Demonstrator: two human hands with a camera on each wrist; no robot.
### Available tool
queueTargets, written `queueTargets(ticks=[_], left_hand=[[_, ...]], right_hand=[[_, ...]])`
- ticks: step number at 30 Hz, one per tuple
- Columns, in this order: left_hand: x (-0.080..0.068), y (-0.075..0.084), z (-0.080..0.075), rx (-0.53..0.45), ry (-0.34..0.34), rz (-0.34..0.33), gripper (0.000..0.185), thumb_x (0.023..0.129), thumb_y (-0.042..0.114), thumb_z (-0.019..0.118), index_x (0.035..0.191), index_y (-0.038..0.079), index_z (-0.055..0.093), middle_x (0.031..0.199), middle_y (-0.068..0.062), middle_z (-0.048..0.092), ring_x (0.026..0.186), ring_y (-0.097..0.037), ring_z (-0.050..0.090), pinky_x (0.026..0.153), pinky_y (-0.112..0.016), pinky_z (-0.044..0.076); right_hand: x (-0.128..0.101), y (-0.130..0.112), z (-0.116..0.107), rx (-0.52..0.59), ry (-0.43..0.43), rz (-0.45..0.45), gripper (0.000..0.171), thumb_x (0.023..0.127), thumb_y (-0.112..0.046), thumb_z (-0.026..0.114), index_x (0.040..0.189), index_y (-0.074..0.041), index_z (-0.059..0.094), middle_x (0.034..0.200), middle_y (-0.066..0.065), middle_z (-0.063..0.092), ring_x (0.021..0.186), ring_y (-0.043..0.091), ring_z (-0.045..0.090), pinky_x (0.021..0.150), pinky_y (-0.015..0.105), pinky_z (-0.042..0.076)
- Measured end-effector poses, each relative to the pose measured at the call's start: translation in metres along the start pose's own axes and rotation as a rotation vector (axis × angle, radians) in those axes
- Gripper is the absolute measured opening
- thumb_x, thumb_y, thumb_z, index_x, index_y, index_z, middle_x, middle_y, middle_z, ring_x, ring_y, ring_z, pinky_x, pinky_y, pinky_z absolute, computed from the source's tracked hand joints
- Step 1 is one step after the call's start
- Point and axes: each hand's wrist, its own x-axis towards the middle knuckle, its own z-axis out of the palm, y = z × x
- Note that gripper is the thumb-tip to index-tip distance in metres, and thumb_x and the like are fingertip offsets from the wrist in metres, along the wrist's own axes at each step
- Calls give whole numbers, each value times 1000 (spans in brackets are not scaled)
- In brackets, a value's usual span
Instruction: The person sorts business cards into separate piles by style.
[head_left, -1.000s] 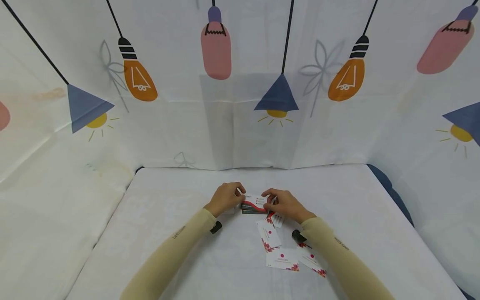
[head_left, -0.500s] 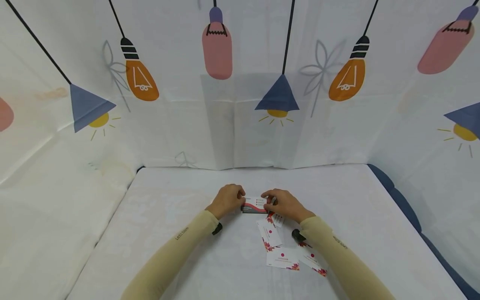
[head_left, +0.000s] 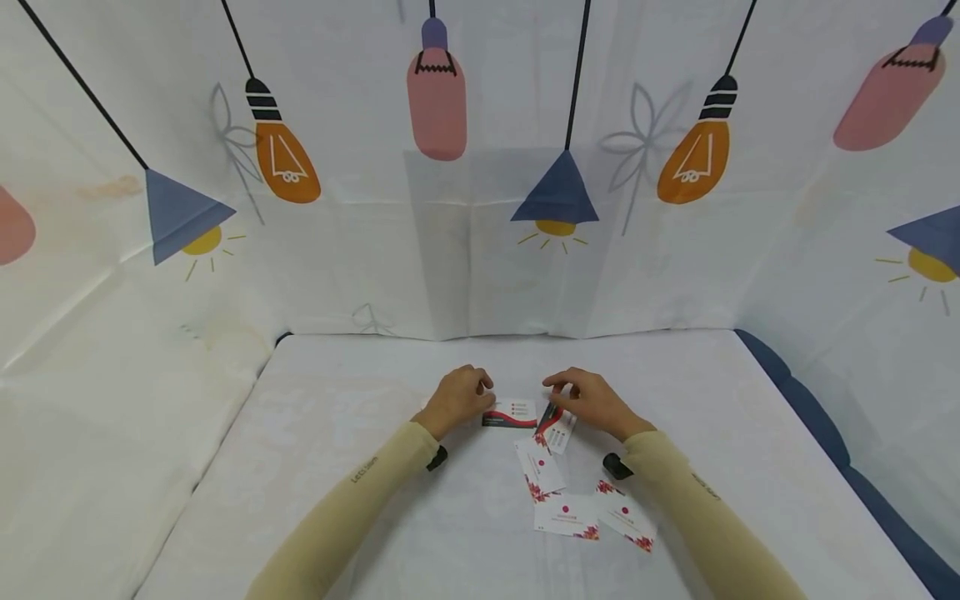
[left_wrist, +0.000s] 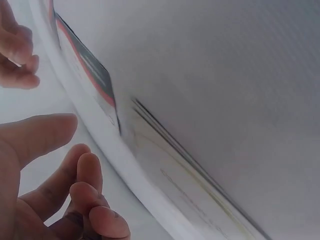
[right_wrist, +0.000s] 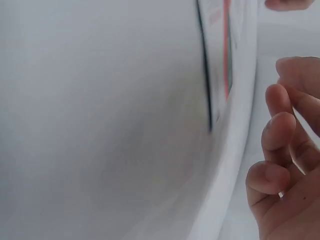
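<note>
A small stack of red, black and white cards (head_left: 510, 412) lies flat on the white table (head_left: 337, 433). My left hand (head_left: 459, 393) rests just left of the stack, its fingers (left_wrist: 85, 190) loosely curled with nothing in them. My right hand (head_left: 592, 402) hovers right of the stack, apart from it. In the right wrist view its fingers (right_wrist: 277, 130) are bent and hold nothing. A single red and black card (head_left: 557, 427) lies tilted right under that hand. The stack's dark edge (right_wrist: 206, 75) shows across from the right hand's fingers.
Three white cards with pink flower corners lie nearer to me: one (head_left: 540, 471) below the stack, one (head_left: 566, 515) in front, one (head_left: 628, 523) by my right sleeve. White cloth with lamp prints (head_left: 555, 192) walls the table at the back and both sides.
My right hand has let go of the stack and drawn off to the right, uncovering the tilted card. The left hand has barely moved.
</note>
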Motion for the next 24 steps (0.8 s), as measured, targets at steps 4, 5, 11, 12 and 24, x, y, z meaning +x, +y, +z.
queueTargets(ticks=[4,5,11,12,24], left_hand=[[1,7,5,15,12,52,16,89,16,73,101,6,74,84,-1,61,75,-13,55,71,-29,48],[1,8,7,24,19,70,15,89,15,73,101,6,74,84,-1,62,75,-13,55,71,-29,48],[5,19,16,88,3,205,17,93,18,71,105,8,75,91,-1,66,83,-14,58,78,-30,50],[5,22,17,100,-7,234,18,94,19,71,107,9,75,94,-1,68,86,-15,59,81,-30,50],[34,41,25,94,-181,442,31,95,28,73,124,19,73,124,7,69,103,-13,56,88,-25,47]], right_hand=[[-8,6,-5,-31,-8,-51,25,96,-15,70,121,-9,73,104,-2,66,80,16,53,68,29,47],[-9,8,-6,-51,-7,-55,25,96,-15,71,120,-9,73,103,-2,66,79,15,53,67,28,47],[-25,10,-10,-255,20,-77,21,97,-19,71,117,-17,75,107,-5,64,86,12,57,75,33,53],[-28,10,-10,-291,27,-90,21,97,-20,71,117,-18,76,108,-5,64,89,13,59,78,36,54],[-59,-9,11,-418,154,156,49,89,-43,76,123,-8,70,113,8,65,104,27,63,88,48,54]])
